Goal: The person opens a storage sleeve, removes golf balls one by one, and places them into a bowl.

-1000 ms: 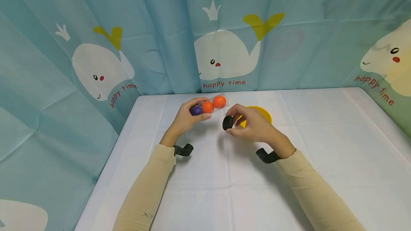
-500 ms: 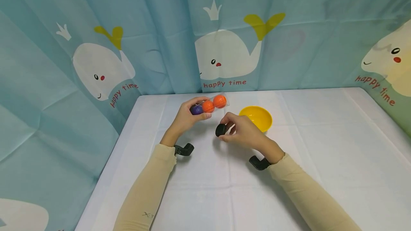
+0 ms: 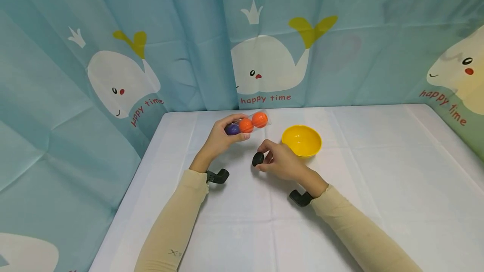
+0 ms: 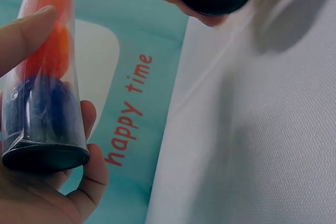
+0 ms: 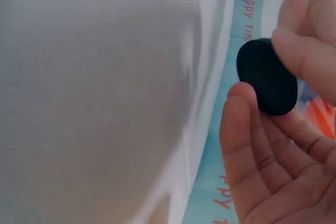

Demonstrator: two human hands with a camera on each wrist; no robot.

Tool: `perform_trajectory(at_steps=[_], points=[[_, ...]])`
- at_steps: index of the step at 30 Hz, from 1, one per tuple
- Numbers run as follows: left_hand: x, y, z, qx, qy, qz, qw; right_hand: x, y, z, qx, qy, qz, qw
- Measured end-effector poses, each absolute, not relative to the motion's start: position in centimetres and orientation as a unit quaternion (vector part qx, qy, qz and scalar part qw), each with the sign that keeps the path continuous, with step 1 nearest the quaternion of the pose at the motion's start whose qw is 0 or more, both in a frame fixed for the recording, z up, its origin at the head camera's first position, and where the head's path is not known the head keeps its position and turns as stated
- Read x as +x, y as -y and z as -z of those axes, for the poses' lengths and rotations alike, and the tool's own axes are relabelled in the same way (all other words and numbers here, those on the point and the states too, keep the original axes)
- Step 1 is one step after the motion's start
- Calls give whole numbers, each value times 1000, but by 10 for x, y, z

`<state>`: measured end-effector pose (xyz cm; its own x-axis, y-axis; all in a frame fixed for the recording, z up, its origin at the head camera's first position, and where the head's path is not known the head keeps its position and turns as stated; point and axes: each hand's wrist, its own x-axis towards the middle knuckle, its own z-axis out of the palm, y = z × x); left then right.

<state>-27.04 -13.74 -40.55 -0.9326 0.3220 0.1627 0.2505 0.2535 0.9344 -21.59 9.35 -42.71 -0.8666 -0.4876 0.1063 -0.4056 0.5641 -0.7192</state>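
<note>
A clear plastic tube (image 4: 47, 124) is gripped by my left hand (image 3: 219, 137) above the far part of the table. Inside it sit a purple ball (image 3: 232, 129) and two orange balls, one orange ball (image 3: 259, 119) at the far end. A black base (image 4: 47, 158) closes the near end in the left wrist view; that view cuts off the other end. My right hand (image 3: 284, 160) pinches a round black cap (image 3: 258, 159) between thumb and fingertips, apart from the tube. The cap's flat face (image 5: 268, 77) shows in the right wrist view.
A yellow bowl (image 3: 301, 139) stands on the white-covered table (image 3: 378, 179), just beyond my right hand. A blue curtain (image 3: 196, 66) with printed whales hangs behind the table. Each wrist carries a black camera mount (image 3: 218, 176).
My right hand has moved the black cap toward me and to the left, lower toward the table, uncovering the yellow bowl. The left hand and tube have stayed almost still.
</note>
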Motion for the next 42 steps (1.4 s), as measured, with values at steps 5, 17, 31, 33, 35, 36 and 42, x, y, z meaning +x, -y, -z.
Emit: perform_trajectory(at_steps=[5, 17, 31, 33, 35, 36, 42], points=[[-270, 137, 405, 177, -792, -583, 35, -215, -91, 433, -232, -889, 387, 74], [-270, 137, 405, 176, -791, -585, 41, -218, -92, 441, -212, -901, 366, 92], [-268, 136, 405, 173, -797, -577, 46, -218, -89, 438, -202, -906, 359, 96], [-268, 136, 405, 173, -799, -575, 45, -217, -90, 438, -206, -905, 359, 97], [-268, 136, 405, 174, -800, -572, 45, -218, -91, 437, -211, -905, 357, 93], [-268, 136, 405, 173, -801, -571, 45, -218, -91, 436, -212, -905, 358, 93], [-268, 139, 404, 168, -803, -570, 42, -215, -95, 422, -217, -904, 361, 81]])
